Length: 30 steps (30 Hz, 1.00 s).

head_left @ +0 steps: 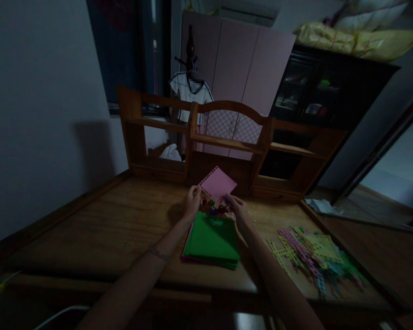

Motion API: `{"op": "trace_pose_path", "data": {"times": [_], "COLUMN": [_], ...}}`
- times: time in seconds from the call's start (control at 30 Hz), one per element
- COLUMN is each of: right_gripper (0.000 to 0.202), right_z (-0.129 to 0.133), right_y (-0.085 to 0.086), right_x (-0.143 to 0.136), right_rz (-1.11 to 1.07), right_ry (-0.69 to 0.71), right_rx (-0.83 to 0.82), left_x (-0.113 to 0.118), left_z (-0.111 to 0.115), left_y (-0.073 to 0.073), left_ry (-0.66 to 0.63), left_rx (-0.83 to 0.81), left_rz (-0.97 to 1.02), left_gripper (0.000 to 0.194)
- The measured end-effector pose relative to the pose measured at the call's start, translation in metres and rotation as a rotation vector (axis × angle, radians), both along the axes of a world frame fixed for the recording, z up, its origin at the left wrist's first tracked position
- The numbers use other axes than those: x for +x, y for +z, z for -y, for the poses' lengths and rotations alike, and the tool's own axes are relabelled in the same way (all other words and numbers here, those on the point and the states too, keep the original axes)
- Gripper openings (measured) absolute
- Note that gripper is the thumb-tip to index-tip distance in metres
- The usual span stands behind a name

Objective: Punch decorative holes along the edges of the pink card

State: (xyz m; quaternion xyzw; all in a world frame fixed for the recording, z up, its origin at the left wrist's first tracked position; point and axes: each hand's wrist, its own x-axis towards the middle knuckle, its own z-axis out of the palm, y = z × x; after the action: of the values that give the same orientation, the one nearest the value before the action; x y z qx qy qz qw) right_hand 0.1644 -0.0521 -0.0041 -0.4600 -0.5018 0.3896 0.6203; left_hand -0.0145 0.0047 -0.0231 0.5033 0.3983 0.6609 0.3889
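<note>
A pink sheet (220, 184) is held up and tilted above the table, with rows of punched holes along its left and lower edges. My left hand (192, 201) pinches its left corner. At the lower right corner, the fingers of my right hand (238, 209) close on the sheet. Below it lie several small coloured pieces (213, 210), dark red, blue and green, too dim to name surely. Nearer to me, between my forearms, is a stack of green sheets (212, 239) with a pink or red edge showing underneath.
Hole-punched strips and scraps in yellow, pink, green and blue (309, 252) lie heaped on the right of the wooden table (124, 220). A wooden shelf unit (227, 144) borders the back. A wall (44, 114) rises at left. White cables (60, 314) hang at front left.
</note>
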Motion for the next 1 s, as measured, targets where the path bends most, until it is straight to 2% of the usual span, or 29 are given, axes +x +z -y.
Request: {"op": "trace_pose_path", "data": {"times": [0.3, 0.67, 0.83, 1.0], "right_gripper": [0.045, 0.041, 0.036, 0.037], "right_z": [0.0, 0.004, 0.004, 0.006], "right_y": [0.002, 0.01, 0.01, 0.01], "right_x": [0.0, -0.003, -0.005, -0.009], "right_rz": [-0.031, -0.03, -0.015, -0.069], "right_ry": [-0.006, 0.014, 0.025, 0.104], "right_rx": [-0.011, -0.016, 0.028, -0.004], "left_x": [-0.001, 0.0, 0.002, 0.003], "left_z": [-0.002, -0.002, 0.0, 0.003], "left_y": [-0.003, -0.003, 0.001, 0.005], "left_ry": [0.082, 0.044, -0.014, -0.139], "left_rx": [0.026, 0.025, 0.033, 0.032], "left_rz": [-0.053, -0.002, 0.019, 0.037], "left_gripper": [0.034, 0.034, 0.032, 0.026]}}
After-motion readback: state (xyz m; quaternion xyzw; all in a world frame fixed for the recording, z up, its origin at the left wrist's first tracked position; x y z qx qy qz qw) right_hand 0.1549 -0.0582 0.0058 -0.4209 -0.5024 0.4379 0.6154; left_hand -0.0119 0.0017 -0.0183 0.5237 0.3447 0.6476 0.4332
